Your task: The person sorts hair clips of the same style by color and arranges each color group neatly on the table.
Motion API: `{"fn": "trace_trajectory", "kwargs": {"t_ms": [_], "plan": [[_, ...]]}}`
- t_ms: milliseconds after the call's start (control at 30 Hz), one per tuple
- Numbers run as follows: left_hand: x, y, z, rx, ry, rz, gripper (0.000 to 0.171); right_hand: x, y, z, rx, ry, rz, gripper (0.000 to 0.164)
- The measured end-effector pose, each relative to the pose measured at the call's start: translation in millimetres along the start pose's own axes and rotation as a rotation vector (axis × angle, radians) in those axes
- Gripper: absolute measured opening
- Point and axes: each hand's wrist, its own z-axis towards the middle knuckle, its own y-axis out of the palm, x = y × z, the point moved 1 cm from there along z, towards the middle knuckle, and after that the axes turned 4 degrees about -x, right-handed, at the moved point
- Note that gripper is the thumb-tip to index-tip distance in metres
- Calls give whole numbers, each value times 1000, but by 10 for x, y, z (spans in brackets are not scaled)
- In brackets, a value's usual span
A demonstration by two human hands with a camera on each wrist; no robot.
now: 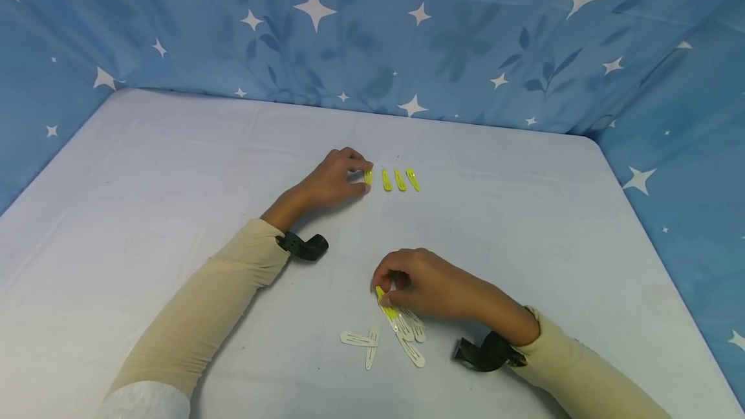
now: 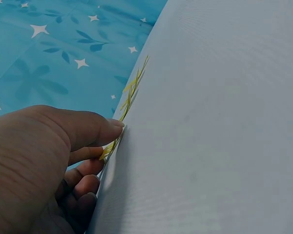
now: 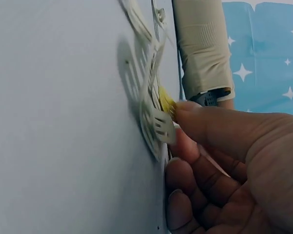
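Near the back of the table, my left hand (image 1: pixel 337 178) pinches a yellow snap hair clip (image 1: pixel 368 177) between thumb and finger at its two ends. Right of it, several more yellow hair clips (image 1: pixel 400 180) lie side by side in a row. Closer to me, my right hand (image 1: pixel 433 283) pinches another yellow hair clip (image 1: pixel 381 294) at the pile of white hair clips (image 1: pixel 414 330). In the right wrist view, thumb and finger meet at this yellow clip (image 3: pixel 167 101), with white clips (image 3: pixel 156 122) right beside it; my hand hides part of the pile.
Two crossed white hair clips (image 1: pixel 356 339) lie left of the pile. A white cloth covers the table (image 1: pixel 204 147), and a blue curtain (image 1: pixel 372 37) with white stars hangs behind it and along both sides. Dark wrist cameras (image 1: pixel 308 247) sit on both forearms.
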Motion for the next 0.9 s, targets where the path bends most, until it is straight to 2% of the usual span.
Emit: {"fn": "trace_trajectory", "kwargs": {"t_ms": [233, 433, 667, 900], "plan": [[9, -15, 2, 3, -7, -5, 45, 23, -20, 19, 17, -28, 45, 12], [12, -4, 15, -2, -5, -6, 44, 44, -74, -5, 73, -7, 136, 16], [15, 8, -5, -2, -31, 11, 44, 83, -187, -21, 135, -34, 147, 19], [14, 6, -2, -4, -15, 8, 45, 160, -320, -46, 188, 18, 188, 22]]}}
